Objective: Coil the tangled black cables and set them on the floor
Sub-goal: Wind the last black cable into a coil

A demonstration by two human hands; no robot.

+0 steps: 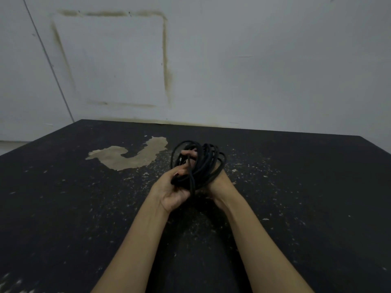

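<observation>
1. Cables (201, 163) first: from the head view I have a black bundle of loops held up over the dark floor (296, 208), just above centre, toward twelve o'clock from the wrists. It isn't down yet.

2. Risk, as I judge it: the loops sit loose and uneven, and one strand hangs straight down at six o'clock from the bundle. If that strand isn't tucked in or wrapped round, the coil could spring open on the way down, or the strand could snag a finger and drag the loops out of shape.

3. Second risk: the loops ride round the right hand, so pulling that hand free could tug the whole coil apart unless the other hand clamps the strands.

4. Left hand (172, 192): it sits at seven o'clock from the bundle, palm turned up and inward, fingers curled round the lower strands, gripping them.

5. Right hand (220, 182): I see its wrist at five o'clock, the loops draped round it, and fingertips (189, 153) poking out at the top of the coil. It's mostly hidden, so whether it pinches the cable I cannot tell.

6. Both forearms come in from the bottom edge, converging, wrists close together.

7. Pale worn patch (131, 157) on the floor at ten o'clock from the bundle; stained white wall (254, 70) behind.
</observation>
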